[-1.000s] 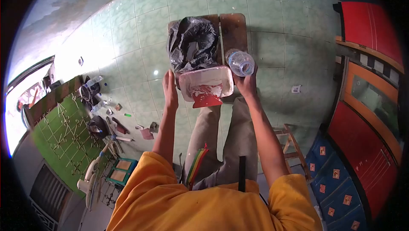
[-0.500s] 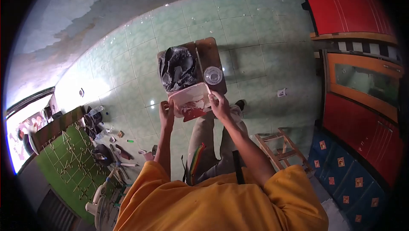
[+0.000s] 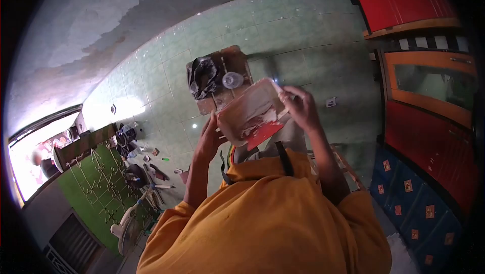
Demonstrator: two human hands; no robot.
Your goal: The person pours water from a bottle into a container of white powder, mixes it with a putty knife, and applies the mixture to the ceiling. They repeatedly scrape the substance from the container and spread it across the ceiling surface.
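Observation:
A pale pinkish rectangular tub (image 3: 240, 108) is held up in front of my body, tilted, with its right end higher in view. White paste (image 3: 262, 114) smears its inside, and a flat red scraper-like piece (image 3: 265, 133) lies at its near side. My left hand (image 3: 208, 140) grips the tub's left end. At the opposite end, my right hand (image 3: 301, 106) has its fingers closed on the rim. Beyond the tub stands a low brown stool (image 3: 236, 59), bearing a crumpled black plastic bag (image 3: 203, 78) and a clear plastic cup (image 3: 232, 79).
Green floor tiles (image 3: 283, 36) surround the stool. A wooden frame (image 3: 347, 168) stands low at my right, near red and orange cabinets (image 3: 422, 142). Tools and bottles (image 3: 151, 170) lie at left beside a fan (image 3: 126, 231). A person (image 3: 46, 163) shows at the doorway.
Both hands have lifted the tub toward me and to the right, away from the stool's edge. It has turned, its right end now higher. The stool and cup look smaller.

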